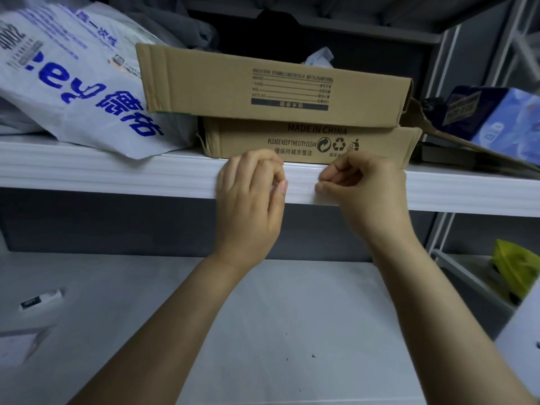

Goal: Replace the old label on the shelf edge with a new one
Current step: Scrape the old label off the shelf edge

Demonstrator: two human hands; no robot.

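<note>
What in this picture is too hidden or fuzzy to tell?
Head view, the label on the white shelf edge: the left hand and right hand cover that spot, so each grip is unclear.
Head view, small print on the upper brown cardboard box: too blurred to read.
Head view, the yellow object at right: blurred, cut by the frame edge.
Head view, the small white item on the lower shelf: blurred.

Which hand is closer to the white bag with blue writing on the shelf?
Left. The left hand sits just right of the white bag; the right hand is farther right along the shelf edge.
</note>
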